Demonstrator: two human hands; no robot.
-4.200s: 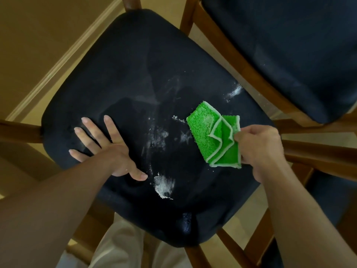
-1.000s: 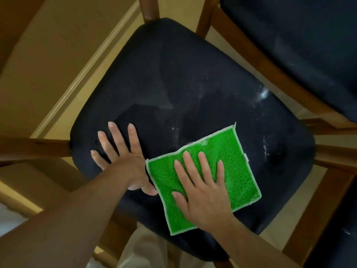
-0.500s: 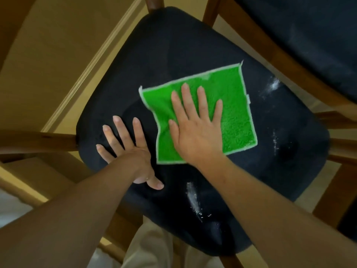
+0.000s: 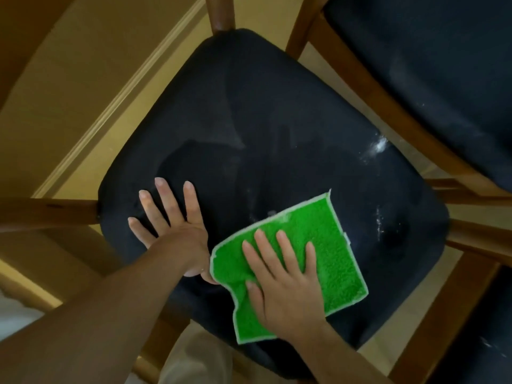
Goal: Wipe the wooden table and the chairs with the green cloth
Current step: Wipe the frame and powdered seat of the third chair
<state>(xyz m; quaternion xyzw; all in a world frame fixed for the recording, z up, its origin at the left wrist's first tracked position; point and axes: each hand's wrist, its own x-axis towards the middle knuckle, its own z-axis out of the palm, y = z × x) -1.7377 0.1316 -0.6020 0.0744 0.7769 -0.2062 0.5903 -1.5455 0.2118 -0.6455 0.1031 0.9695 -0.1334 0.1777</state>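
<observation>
I look straight down on a chair with a dark navy seat cushion [image 4: 263, 120] and a wooden frame [image 4: 47, 212]. The green cloth [image 4: 332, 245], edged in white, lies spread flat on the near right part of the seat. My right hand [image 4: 279, 278] presses on it with straight fingers, palm down. My left hand [image 4: 169, 220] rests flat on the seat's left side, fingers spread, its thumb touching the cloth's left edge. White powder marks [image 4: 379, 146] show near the seat's right edge, and faint specks [image 4: 378, 217] lie just right of the cloth.
A second navy-cushioned wooden chair [image 4: 429, 65] stands close at the upper right, its frame nearly touching this one. Part of another dark seat [image 4: 484, 342] shows at the bottom right. Tan floor and a pale baseboard [image 4: 110, 106] lie to the left. My light trousers [image 4: 194, 361] show below.
My right hand has slid the cloth from the seat's middle back toward me and to the right; the white streak near the front edge is now covered. My left hand stayed planted.
</observation>
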